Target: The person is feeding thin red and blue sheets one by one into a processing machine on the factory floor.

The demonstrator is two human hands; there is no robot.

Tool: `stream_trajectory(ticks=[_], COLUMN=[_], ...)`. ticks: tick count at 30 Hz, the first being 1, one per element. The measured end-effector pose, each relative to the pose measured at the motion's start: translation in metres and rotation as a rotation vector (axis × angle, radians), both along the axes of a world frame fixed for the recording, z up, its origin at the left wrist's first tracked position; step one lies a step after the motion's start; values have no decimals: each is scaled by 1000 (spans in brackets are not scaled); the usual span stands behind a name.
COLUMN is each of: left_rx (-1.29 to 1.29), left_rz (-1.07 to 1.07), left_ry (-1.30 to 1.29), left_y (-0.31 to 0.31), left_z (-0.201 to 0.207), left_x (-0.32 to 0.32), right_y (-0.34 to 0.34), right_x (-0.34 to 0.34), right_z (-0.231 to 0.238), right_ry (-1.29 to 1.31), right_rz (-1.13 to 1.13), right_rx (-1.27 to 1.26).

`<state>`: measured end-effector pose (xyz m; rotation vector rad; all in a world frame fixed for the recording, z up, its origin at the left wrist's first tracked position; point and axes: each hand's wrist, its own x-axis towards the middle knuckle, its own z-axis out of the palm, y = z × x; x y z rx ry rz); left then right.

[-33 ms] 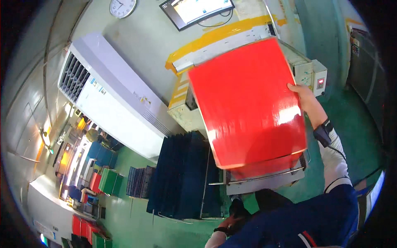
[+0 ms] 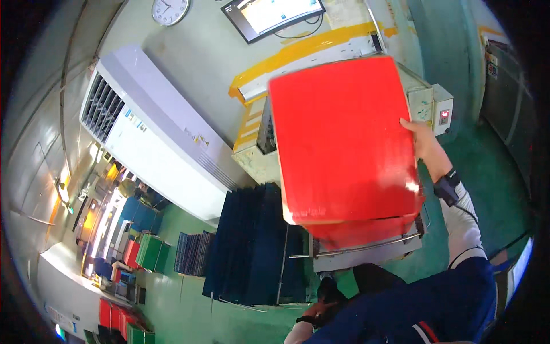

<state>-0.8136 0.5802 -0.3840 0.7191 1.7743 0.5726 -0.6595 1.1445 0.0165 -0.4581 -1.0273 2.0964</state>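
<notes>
A glossy red rectangular panel (image 2: pixel 344 137) is held raised at a slant in front of me. My right hand (image 2: pixel 423 140) grips its right edge, thumb on the upper face and the other fingers hidden behind. Below the panel's near edge, more red panels (image 2: pixel 358 230) show on a metal rack (image 2: pixel 366 246). My left hand (image 2: pixel 315 311) hangs low beside my dark trouser leg, away from the panel; its fingers are too dim to make out.
Beyond the panel stands a pale machine (image 2: pixel 252 152) with yellow tape and a control box (image 2: pixel 442 112). A rack of dark panels (image 2: pixel 249 246) is on the left, beside a white air conditioner (image 2: pixel 166 143). Green floor (image 2: pixel 183 309) runs left toward distant workers.
The red panel has turned slightly and its left side has shifted right, uncovering more of the machine's opening. The bright reflection on it has shrunk. My right hand keeps its grip.
</notes>
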Motion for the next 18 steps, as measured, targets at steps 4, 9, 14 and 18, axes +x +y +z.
stream_trajectory(ticks=[4, 9, 14, 18], left_rx=[-104, -335, -195, -219], left_rz=[144, -6, 34, 33], left_ry=[-146, -139, -189, -218], left_y=[5, 40, 3, 7], left_z=[1, 56, -4, -28], left_x=[-6, -9, -23, -25], right_y=[-17, -8, -36, -41], right_x=[-18, -43, -77, -79], right_z=[-36, -107, -132, -115], right_ry=[110, -22, -101, -205], right_rz=[190, 127, 242, 359], right_rx=[56, -135, -326, -277])
